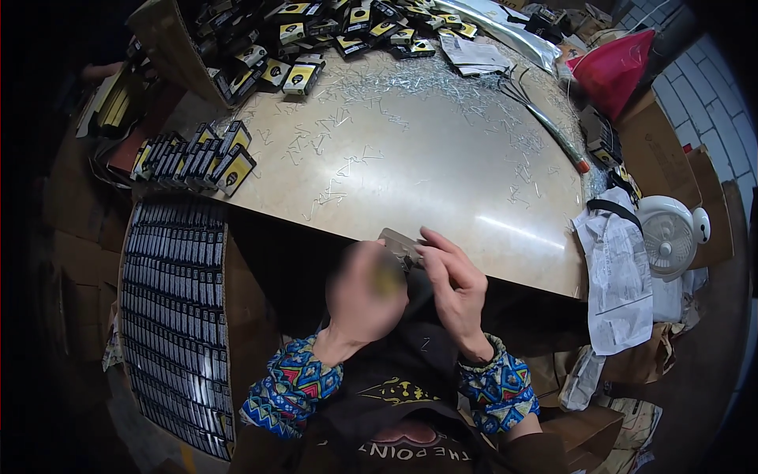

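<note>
My left hand (365, 294) is raised just off the table's near edge, closed round a flat grey piece (399, 243) with a darker metal-looking part. A blur covers most of this hand, and a yellow and dark patch shows through it, too smeared to name. Coming in from the right, my right hand (455, 286) has its fingertips closed on the side of the same piece, one finger reaching beyond it. Patterned blue sleeves cover both forearms.
The pale table (442, 189) carries scattered bent wire pieces (418, 83) and a heap of black-and-yellow boxes (304, 77). More boxes stand in a row (197, 162) at left, above a carton packed with boxes (174, 316). A white fan (666, 237) stands right.
</note>
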`<action>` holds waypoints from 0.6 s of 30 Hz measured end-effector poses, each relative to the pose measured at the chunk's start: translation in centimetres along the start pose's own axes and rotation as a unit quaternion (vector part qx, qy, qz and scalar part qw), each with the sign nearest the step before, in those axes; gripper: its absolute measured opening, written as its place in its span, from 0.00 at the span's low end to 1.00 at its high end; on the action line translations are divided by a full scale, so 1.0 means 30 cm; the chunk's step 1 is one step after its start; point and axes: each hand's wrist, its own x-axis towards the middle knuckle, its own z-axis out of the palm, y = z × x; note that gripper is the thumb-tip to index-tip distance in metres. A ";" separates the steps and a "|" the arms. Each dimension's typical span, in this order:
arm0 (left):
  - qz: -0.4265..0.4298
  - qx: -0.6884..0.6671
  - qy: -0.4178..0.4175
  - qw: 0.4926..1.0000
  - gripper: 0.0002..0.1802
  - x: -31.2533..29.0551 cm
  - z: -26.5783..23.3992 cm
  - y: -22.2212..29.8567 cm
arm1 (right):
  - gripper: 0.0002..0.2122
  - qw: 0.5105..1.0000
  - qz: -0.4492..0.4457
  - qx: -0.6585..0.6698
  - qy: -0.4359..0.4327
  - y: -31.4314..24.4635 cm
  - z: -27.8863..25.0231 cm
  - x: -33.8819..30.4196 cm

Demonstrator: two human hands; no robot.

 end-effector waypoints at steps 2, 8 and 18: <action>-0.012 -0.020 0.000 1.000 0.43 0.000 -0.001 0.002 | 0.10 0.995 -0.078 -0.063 -0.029 0.014 -0.021 -0.005; 0.006 -0.008 0.005 1.000 0.43 -0.005 0.012 -0.006 | 0.12 0.970 -0.169 -0.162 -0.069 0.051 -0.012 -0.025; -0.045 0.093 -0.005 0.995 0.34 -0.001 0.022 0.005 | 0.11 0.997 0.043 0.051 -0.031 0.033 0.056 -0.069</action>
